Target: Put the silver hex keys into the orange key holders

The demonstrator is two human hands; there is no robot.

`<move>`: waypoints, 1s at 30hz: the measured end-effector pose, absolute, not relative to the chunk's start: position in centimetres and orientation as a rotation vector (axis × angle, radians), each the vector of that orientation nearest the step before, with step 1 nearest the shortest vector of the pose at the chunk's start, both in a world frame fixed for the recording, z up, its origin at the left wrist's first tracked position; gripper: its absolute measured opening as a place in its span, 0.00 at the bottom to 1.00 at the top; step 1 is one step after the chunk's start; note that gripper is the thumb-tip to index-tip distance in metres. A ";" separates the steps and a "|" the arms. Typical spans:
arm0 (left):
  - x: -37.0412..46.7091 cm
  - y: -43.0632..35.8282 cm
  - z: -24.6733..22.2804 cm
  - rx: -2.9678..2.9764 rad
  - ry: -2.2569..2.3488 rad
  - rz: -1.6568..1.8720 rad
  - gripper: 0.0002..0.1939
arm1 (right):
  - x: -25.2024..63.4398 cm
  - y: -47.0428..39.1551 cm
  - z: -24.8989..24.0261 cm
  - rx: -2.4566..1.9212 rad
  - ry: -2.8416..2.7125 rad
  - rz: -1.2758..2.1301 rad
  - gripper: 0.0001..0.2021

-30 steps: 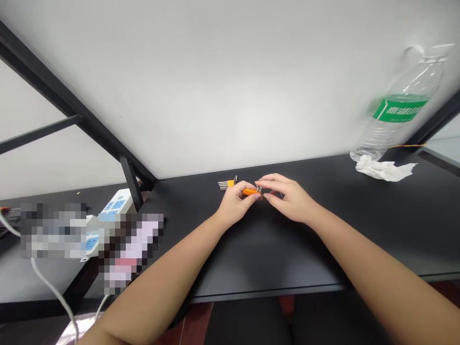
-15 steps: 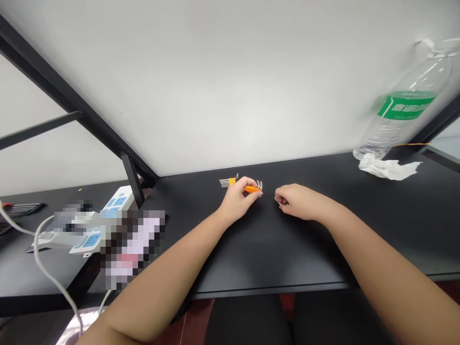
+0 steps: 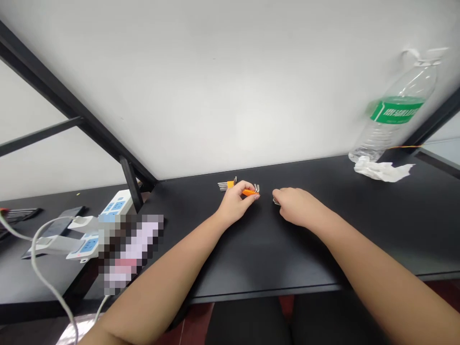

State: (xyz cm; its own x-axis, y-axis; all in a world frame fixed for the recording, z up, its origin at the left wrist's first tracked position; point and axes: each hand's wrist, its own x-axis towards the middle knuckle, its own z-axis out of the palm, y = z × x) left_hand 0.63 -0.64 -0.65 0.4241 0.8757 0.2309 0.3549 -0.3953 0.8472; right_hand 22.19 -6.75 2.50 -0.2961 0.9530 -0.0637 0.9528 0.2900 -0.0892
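My left hand [image 3: 235,203] is closed on an orange hex key holder [image 3: 250,192]. Bent silver ends of hex keys [image 3: 257,188] stick up at its right end. Just behind that hand, more silver shafts [image 3: 223,186] reach leftward from an orange piece [image 3: 230,184]; the fingers hide whether the two orange parts are joined. To the right, a short gap away, my right hand [image 3: 294,206] is low over the black table. Its fingers are pinched on a small silver metal piece [image 3: 276,201], mostly covered, that looks like a hex key.
A large clear bottle [image 3: 393,110] with a green label leans by the wall at right, with crumpled tissue [image 3: 384,170] at its foot. On the left are a power strip [image 3: 117,206] with plugs, a white cable [image 3: 46,278], a pixelated object [image 3: 134,249] and a black metal frame [image 3: 104,139].
My right hand has turned slightly and its fingers have closed further over the silver piece, so less shows. My left hand keeps its hold. The view has shifted a little.
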 end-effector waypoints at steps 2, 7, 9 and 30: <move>0.6 -0.6 -0.7 1.955 1.043 0.900 0.09 | 22.2 -6.7 2.5 -1.870 -2.515 0.166 0.09; 0.6 -0.7 -0.6 1.963 1.047 0.906 0.09 | 22.4 -6.3 2.7 -1.727 -2.334 0.204 0.09; 0.6 -0.7 -0.6 1.963 1.050 0.904 0.10 | 22.6 -6.0 3.0 -1.642 -2.171 0.330 0.08; 0.7 -1.1 -0.4 1.954 1.045 0.890 0.12 | 21.0 -5.2 1.4 -1.033 -1.517 1.081 0.19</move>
